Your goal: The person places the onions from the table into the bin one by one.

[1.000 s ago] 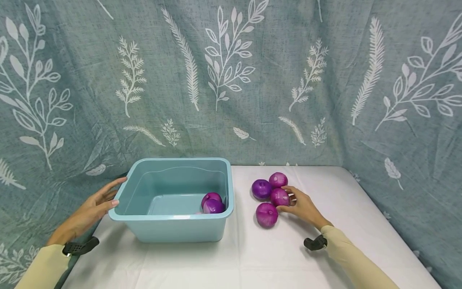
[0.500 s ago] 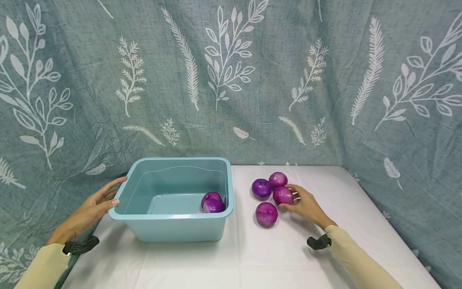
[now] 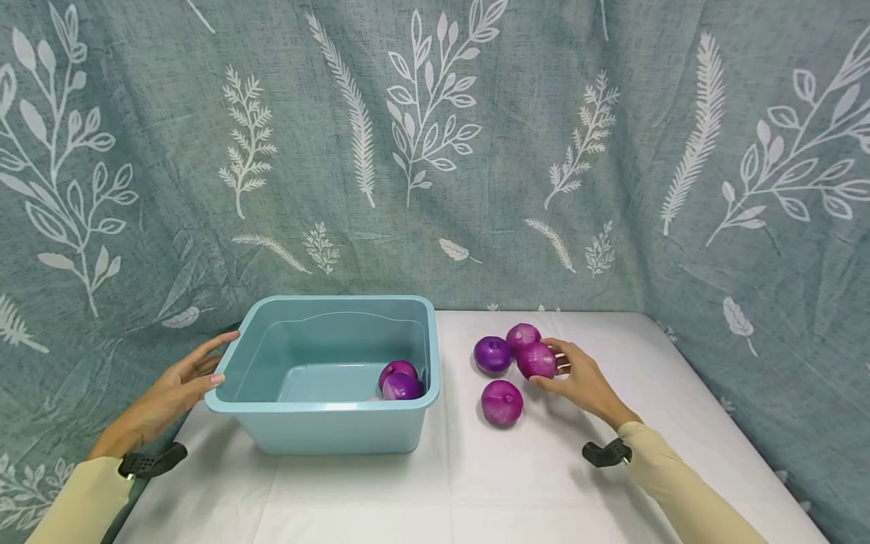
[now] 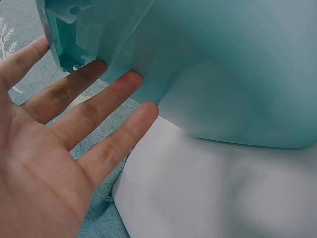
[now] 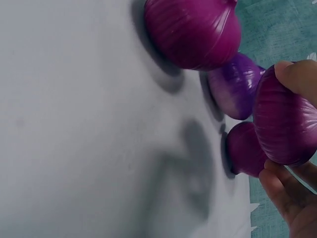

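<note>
My right hand pinches a red onion between thumb and fingers. In the right wrist view that onion is lifted off the white table, with its shadow apart from it. Around it lie a magenta onion in front, a darker purple onion to the left and another onion behind. At the left, my left hand touches the end of a blue-green plastic bin. Its fingers are nearly straight and spread against the outer wall. Onions sit in the bin's right corner.
A white cloth covers the table. Grey-green curtain fabric with white leaf prints hangs behind and along both sides. A dark strap sits on the right wrist, and another strap on the left.
My right hand has taken hold of the red onion, raised it from among the others and drawn it slightly right and up. My left hand and the bin have stayed in place.
</note>
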`<state>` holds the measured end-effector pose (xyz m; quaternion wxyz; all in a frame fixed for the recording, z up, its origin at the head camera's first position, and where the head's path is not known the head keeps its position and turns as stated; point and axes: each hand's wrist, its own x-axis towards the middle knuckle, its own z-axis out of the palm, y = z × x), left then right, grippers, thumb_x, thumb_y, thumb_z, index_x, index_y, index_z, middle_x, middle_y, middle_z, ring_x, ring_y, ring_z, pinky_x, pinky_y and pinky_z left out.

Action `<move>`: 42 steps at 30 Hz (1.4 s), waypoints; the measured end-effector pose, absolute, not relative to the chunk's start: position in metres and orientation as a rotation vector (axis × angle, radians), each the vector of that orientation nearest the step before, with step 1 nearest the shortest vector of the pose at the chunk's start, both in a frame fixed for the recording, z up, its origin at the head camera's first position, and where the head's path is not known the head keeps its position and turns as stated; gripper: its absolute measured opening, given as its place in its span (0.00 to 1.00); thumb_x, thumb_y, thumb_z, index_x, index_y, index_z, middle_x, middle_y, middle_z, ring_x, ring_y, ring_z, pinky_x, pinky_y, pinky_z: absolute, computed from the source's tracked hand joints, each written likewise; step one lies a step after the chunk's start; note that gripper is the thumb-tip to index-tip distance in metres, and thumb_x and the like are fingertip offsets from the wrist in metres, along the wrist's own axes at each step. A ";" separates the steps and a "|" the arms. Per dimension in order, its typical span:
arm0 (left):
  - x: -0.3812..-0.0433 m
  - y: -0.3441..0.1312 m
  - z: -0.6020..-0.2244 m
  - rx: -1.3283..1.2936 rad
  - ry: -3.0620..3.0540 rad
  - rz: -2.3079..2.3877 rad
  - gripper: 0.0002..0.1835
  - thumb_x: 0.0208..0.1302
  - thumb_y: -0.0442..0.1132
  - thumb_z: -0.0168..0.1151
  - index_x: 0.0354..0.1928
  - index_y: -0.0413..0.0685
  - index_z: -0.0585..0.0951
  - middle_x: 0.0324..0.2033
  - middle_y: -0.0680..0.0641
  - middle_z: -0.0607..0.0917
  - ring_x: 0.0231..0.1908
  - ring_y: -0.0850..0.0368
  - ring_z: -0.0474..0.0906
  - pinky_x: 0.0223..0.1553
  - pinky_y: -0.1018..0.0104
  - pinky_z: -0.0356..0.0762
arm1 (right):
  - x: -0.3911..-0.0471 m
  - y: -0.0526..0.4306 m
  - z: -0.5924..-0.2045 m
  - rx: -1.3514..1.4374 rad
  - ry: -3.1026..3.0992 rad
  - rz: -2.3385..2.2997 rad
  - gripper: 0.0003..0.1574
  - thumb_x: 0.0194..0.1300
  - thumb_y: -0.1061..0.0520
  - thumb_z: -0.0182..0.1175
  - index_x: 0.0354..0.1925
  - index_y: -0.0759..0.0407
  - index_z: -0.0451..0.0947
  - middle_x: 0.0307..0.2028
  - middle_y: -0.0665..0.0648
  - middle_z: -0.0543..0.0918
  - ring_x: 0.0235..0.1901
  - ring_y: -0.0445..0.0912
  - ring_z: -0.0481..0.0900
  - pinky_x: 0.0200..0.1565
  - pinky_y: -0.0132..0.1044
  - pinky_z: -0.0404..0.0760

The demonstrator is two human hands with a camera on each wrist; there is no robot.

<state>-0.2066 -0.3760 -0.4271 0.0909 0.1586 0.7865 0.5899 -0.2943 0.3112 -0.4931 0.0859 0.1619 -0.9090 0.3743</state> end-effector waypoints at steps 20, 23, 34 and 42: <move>-0.208 -0.378 -0.430 0.454 2.345 1.741 0.37 0.82 0.38 0.48 0.84 0.67 0.47 0.82 0.43 0.44 0.77 0.28 0.40 0.63 0.17 0.50 | -0.285 0.282 -0.456 0.621 -2.609 1.107 0.51 0.55 0.42 0.80 0.70 0.58 0.71 0.59 0.59 0.81 0.47 0.54 0.84 0.50 0.52 0.84; -0.208 -0.378 -0.430 0.456 2.339 1.737 0.37 0.82 0.38 0.47 0.84 0.68 0.47 0.82 0.42 0.43 0.76 0.26 0.38 0.62 0.17 0.49 | -0.284 0.278 -0.452 0.659 -2.587 1.120 0.50 0.55 0.43 0.80 0.70 0.56 0.72 0.58 0.58 0.80 0.48 0.53 0.83 0.51 0.51 0.84; -0.208 -0.379 -0.431 0.449 2.304 1.750 0.37 0.82 0.38 0.47 0.84 0.69 0.46 0.82 0.42 0.40 0.76 0.26 0.34 0.63 0.16 0.45 | -0.279 0.260 -0.436 0.719 -2.556 1.102 0.46 0.56 0.42 0.79 0.69 0.51 0.73 0.54 0.52 0.79 0.47 0.49 0.82 0.50 0.49 0.84; -0.208 -0.380 -0.431 0.461 2.352 1.718 0.36 0.83 0.38 0.47 0.84 0.69 0.46 0.82 0.42 0.44 0.77 0.37 0.45 0.64 0.26 0.57 | -0.276 0.247 -0.425 0.748 -2.538 1.106 0.46 0.56 0.42 0.79 0.69 0.49 0.74 0.53 0.51 0.79 0.44 0.49 0.82 0.44 0.41 0.84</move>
